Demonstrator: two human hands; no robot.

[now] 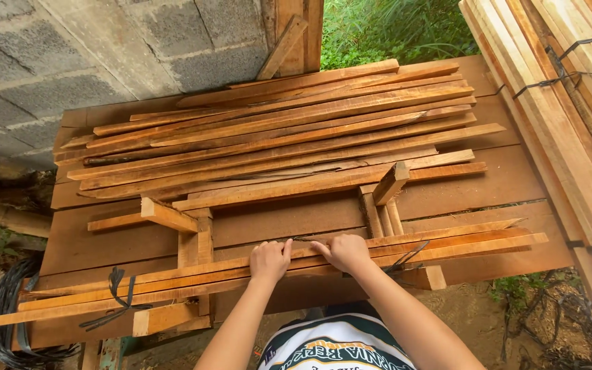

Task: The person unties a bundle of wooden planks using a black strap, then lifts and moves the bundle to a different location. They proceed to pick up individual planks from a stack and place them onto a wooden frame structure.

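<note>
A loose pile of slats (275, 130) lay behind on the bench (501, 185), with stacked planks (570, 116) to the right. Both palms lay flat, fingers together, left hand (269, 260) beside right hand (342, 251), pressing a bundle (447, 245) of thin rough-sawn strips along the bench's near edge, black tie (119, 291) at its left end.

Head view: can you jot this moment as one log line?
left hand: flat on slat bundle | right hand: fingers on same bundle | black strap: tied round bundle | loose slats: piled behind
</note>
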